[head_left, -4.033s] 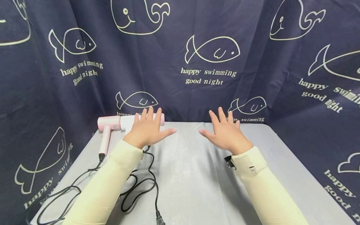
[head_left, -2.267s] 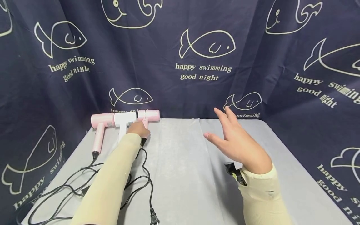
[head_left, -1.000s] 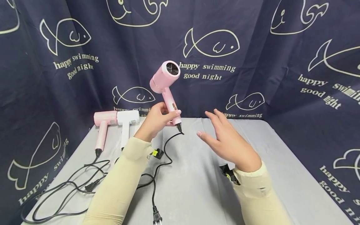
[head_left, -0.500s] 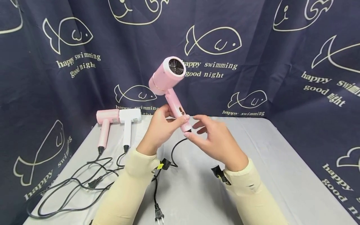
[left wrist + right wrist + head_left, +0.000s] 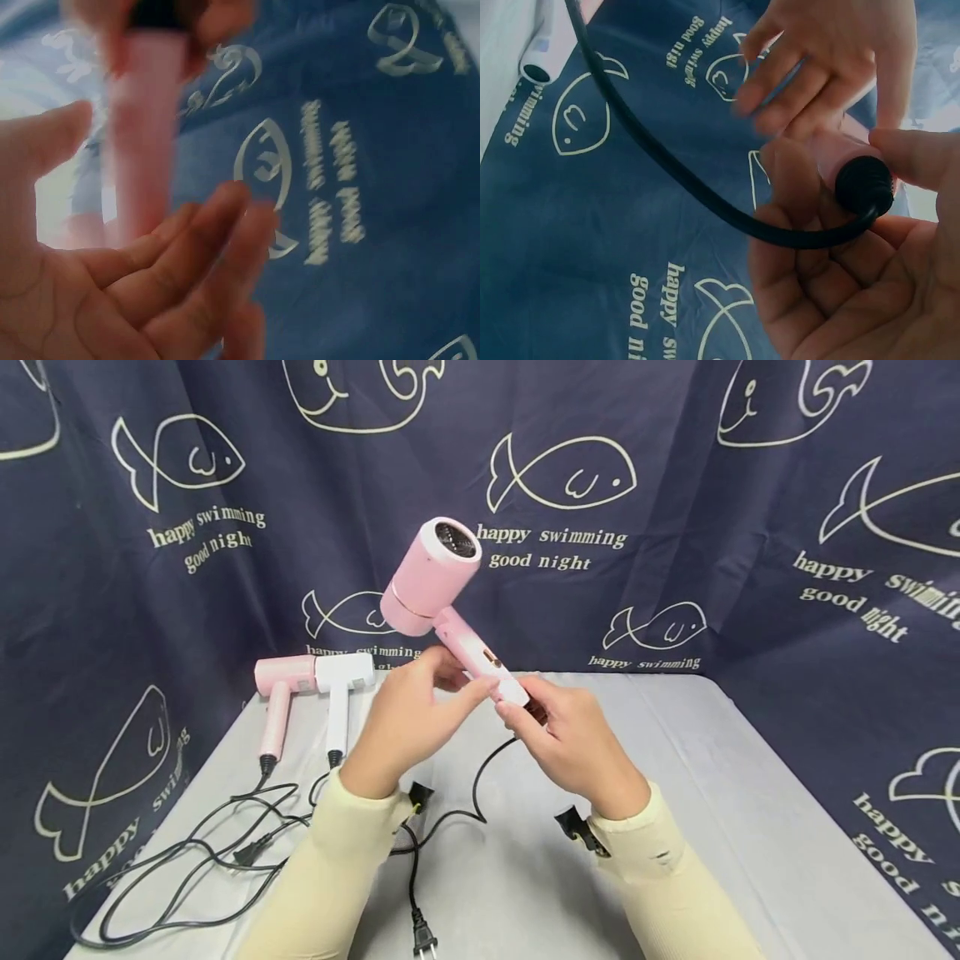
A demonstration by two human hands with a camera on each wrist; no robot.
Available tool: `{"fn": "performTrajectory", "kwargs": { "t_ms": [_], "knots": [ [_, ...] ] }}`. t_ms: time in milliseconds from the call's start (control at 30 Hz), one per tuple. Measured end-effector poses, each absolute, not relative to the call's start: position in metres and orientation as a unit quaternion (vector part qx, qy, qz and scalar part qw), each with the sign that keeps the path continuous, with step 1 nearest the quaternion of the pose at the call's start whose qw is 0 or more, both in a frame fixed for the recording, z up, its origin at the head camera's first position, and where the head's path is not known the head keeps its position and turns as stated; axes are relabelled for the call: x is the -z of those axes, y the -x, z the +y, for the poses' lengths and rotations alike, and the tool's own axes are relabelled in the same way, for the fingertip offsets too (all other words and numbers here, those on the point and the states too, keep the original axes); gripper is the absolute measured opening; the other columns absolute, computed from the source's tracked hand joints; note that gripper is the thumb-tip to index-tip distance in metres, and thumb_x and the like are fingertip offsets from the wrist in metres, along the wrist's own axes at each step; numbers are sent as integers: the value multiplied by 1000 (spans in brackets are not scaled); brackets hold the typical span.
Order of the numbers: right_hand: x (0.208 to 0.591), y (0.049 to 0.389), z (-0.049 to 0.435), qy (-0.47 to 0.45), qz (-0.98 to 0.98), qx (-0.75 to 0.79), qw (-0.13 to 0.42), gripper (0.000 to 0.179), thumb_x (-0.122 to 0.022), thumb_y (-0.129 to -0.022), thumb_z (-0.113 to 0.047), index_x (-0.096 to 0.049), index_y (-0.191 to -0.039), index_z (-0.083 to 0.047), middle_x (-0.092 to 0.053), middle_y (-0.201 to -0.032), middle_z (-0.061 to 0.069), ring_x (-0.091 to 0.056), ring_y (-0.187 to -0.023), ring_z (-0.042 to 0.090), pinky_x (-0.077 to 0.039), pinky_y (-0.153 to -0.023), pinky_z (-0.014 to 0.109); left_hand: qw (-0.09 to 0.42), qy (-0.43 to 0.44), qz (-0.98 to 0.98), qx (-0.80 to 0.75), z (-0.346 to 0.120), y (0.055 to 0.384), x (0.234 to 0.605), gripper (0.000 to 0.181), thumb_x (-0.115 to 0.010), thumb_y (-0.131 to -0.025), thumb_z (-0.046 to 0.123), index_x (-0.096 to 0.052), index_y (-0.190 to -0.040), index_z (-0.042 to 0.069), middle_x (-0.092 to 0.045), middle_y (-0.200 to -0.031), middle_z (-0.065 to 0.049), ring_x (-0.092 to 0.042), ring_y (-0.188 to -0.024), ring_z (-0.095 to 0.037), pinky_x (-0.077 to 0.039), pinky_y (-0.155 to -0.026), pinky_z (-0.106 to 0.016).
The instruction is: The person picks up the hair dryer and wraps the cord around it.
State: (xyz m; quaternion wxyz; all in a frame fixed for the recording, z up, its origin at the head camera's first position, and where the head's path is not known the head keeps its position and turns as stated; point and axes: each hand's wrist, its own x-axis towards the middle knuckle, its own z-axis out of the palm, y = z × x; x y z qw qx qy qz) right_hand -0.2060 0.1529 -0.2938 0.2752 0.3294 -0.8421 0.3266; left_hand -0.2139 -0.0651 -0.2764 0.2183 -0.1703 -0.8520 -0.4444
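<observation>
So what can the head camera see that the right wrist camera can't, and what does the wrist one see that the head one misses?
Only the head view shows two black plugs on the table, and the round grille on the held pink hair dryer.

Only the right wrist view shows the palm side of the right hand.

Both show the two hands, part of that dryer's handle, its black cord and the dark blue curtain with fish drawings.

Looks like smooth, glossy plastic on the held pink hair dryer [image 5: 431, 578] and smooth plastic on the white hair dryer [image 5: 343, 672]. Appears as matt cloth on the blue curtain [image 5: 555, 610]. Seems smooth and rubber-like on the black cord [image 5: 679, 178].
</observation>
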Motion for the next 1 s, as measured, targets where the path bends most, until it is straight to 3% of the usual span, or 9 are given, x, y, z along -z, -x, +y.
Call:
{"fn": "performTrajectory", "kwargs": {
  "t_ms": [100, 200, 267, 333, 433, 500, 667, 800, 1000],
  "knots": [
    [291, 204, 161, -323, -844, -340, 260, 8, -67, -99, -26, -71, -106, -23, -63, -73, -17, -56, -61, 3, -45, -54, 24, 257, 168, -838, 452, -80, 205, 266, 34, -77, -89, 47, -66, -108, 20, -72, -88, 10, -69, -75, -7, -57, -70, -32],
    [286, 203, 171, -316, -848, -343, 253, 5, -69, -99, -25, -71, -104, -26, -63, -75, -18, -57, -63, 4, -45, -56, 24, 342, 175, -790, 477, -93, 200, 257, 30, -81, -88, 33, -66, -106, 14, -71, -85, 5, -66, -72, -8, -53, -69, -28],
    [282, 202, 179, -320, -847, -352, 238, 5, -69, -99, -23, -71, -102, -27, -64, -75, -16, -59, -64, 5, -48, -58, 24, 410, 171, -759, 477, -99, 201, 253, 35, -84, -84, 27, -66, -108, 9, -71, -93, 0, -65, -83, -11, -49, -77, -28],
    [278, 200, 186, -333, -842, -375, 201, 8, -68, -100, -21, -71, -101, -29, -67, -77, -13, -63, -67, 7, -53, -63, 25, 447, 153, -746, 469, -104, 201, 252, 54, -88, -80, 28, -62, -122, 7, -67, -114, -5, -63, -104, -14, -46, -91, -29],
    [273, 196, 195, -364, -826, -406, 144, 14, -67, -100, -17, -70, -99, -31, -69, -79, -7, -67, -71, 11, -59, -71, 30, 421, 134, -756, 483, -111, 198, 252, 89, -92, -75, 34, -46, -148, 10, -54, -141, -6, -53, -130, -18, -40, -111, -34],
    [270, 194, 200, -381, -818, -413, 120, 16, -68, -100, -16, -71, -101, -31, -70, -82, -5, -67, -75, 12, -59, -74, 30, 366, 139, -772, 501, -115, 195, 251, 100, -93, -74, 35, -37, -155, 17, -52, -146, -2, -53, -133, -17, -39, -115, -37],
    [264, 191, 206, -402, -811, -411, 106, 20, -68, -99, -13, -71, -110, -29, -71, -87, -5, -67, -78, 12, -57, -74, 29, 267, 182, -796, 513, -114, 190, 253, 82, -95, -72, 35, -51, -140, 26, -65, -119, 9, -64, -107, -12, -49, -97, -40],
    [263, 189, 207, -401, -769, -491, 81, 21, -64, -99, -2, -72, -113, -16, -72, -89, 4, -70, -78, 23, -62, -78, 35, 285, 197, -790, 506, -107, 189, 254, 67, -95, -72, 34, -57, -127, 21, -64, -107, 10, -62, -95, -9, -51, -86, -33],
    [267, 193, 205, -446, -655, -602, 98, 30, -61, -87, 12, -65, -117, 7, -71, -87, 13, -72, -75, 26, -60, -73, 32, 368, 228, -701, 566, -101, 181, 250, 65, -91, -74, 13, -60, -131, 12, -67, -108, -2, -63, -96, -18, -51, -85, -29]
  ]
}}
